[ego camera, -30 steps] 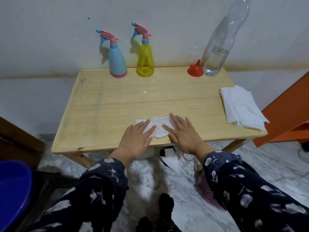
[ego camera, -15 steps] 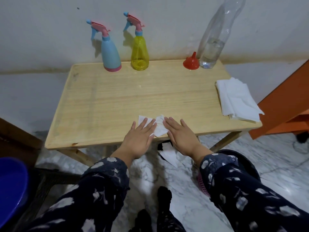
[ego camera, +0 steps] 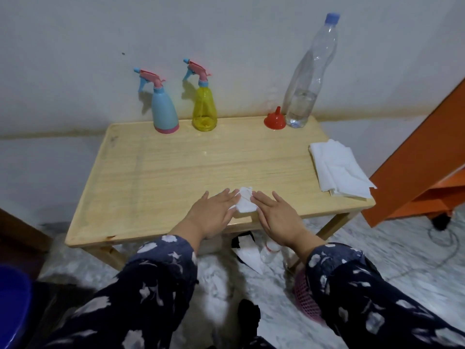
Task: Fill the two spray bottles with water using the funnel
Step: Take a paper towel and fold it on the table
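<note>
A blue spray bottle (ego camera: pixel 164 110) and a yellow spray bottle (ego camera: pixel 204 109), both with pink trigger heads on, stand at the back of the wooden table (ego camera: pixel 156 177). A red funnel (ego camera: pixel 274 119) sits upside down at the back right, beside a tall clear water bottle (ego camera: pixel 307 79) with a blue cap and water in its lower part. My left hand (ego camera: pixel 211 214) and my right hand (ego camera: pixel 275 216) lie flat with straight fingers at the table's front edge, both touching a small crumpled white tissue (ego camera: pixel 244 203) between them.
A stack of white napkins (ego camera: pixel 339 172) lies on the table's right side. An orange piece of furniture (ego camera: pixel 425 157) stands to the right. On the floor are a pink mesh basket (ego camera: pixel 305 298), a small bottle (ego camera: pixel 269 251) and a blue tub (ego camera: pixel 12 306) at the left.
The tissue has been pushed together from a flat sheet into a small crumpled wad between my two hands, nearer the table's front edge. The view has tilted up.
</note>
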